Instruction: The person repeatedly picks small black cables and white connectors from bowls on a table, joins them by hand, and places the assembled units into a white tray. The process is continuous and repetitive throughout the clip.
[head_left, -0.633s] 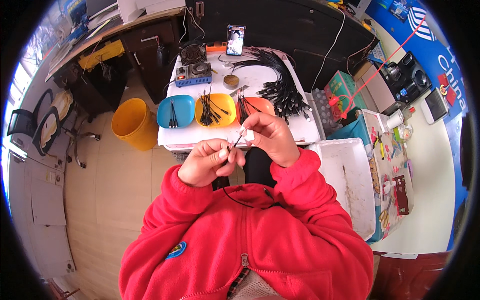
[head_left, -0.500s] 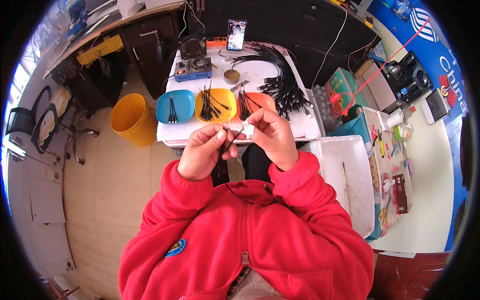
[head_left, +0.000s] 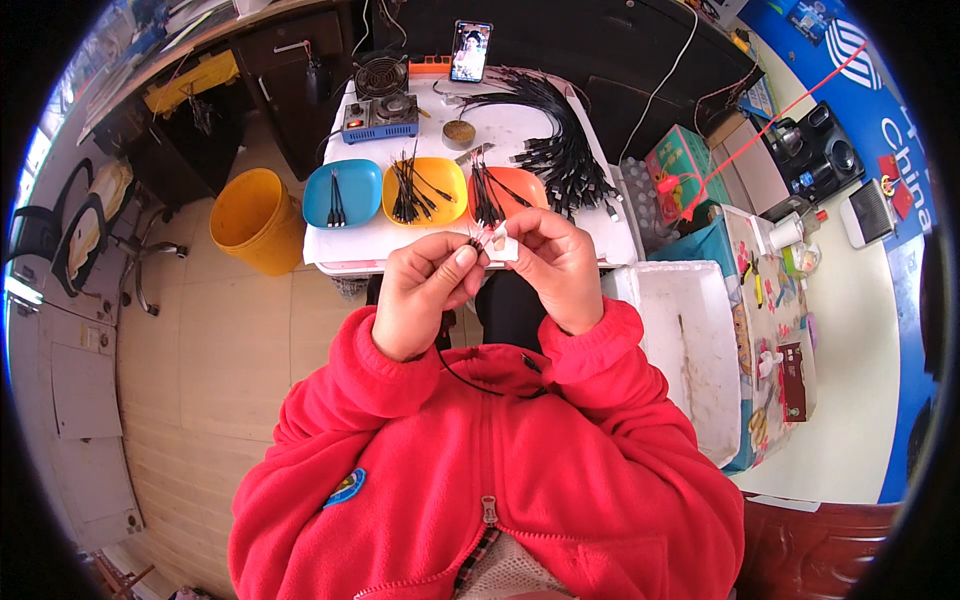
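Note:
My left hand (head_left: 430, 285) pinches a black cable by its end, thin bare wires (head_left: 477, 236) sticking up past the fingertips. The rest of the cable (head_left: 458, 378) hangs down across my red jacket. In my right hand (head_left: 555, 265), thumb and fingers grip a small white piece (head_left: 505, 249), right against those wires. Its material cannot be made out. Just beyond my hands stand three trays holding short black cables: a blue one (head_left: 371, 176), a yellow one (head_left: 458, 178) and an orange one (head_left: 533, 187).
A large bundle of black cables (head_left: 560, 140) covers the table's right side. At the back are a blue-sided device (head_left: 380, 130) with a lit switch, a round tin (head_left: 459, 134) and a propped phone (head_left: 471, 52). A yellow bucket (head_left: 257, 222) stands left, a white foam box (head_left: 690, 360) right.
Both hands stay close together over the table's front edge. The wire ends now meet the white piece more closely. The whole view has shifted slightly.

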